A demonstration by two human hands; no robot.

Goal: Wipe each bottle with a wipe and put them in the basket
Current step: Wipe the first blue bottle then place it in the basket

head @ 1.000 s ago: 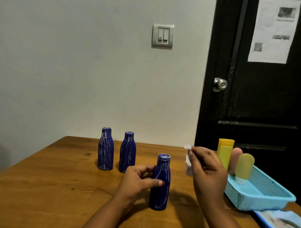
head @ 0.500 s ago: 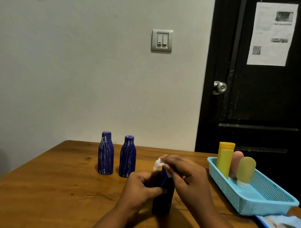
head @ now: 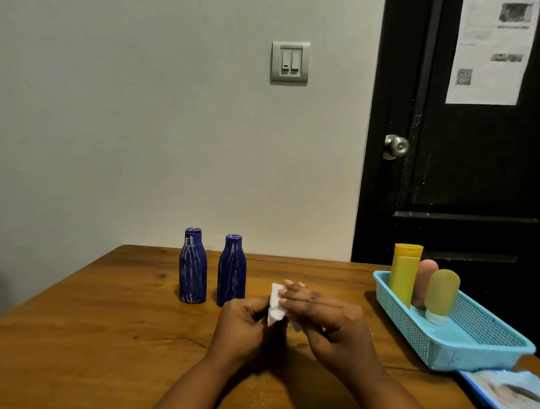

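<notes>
The left hand [head: 243, 327] clamps the mostly hidden, seemingly upright bottle [head: 276, 336] left of the basket [head: 450, 348]; the right hand [head: 329, 321], nearer the basket, presses the wipe [head: 276, 305] against its top

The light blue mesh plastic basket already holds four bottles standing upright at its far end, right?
Not quite: the head view shows three in the light blue mesh plastic basket, standing upright at its far end: a yellow bottle, a pink one and an olive one.

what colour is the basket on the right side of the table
Light blue, a mesh-walled plastic basket; the head view, the only one, shows it clearly.
</notes>
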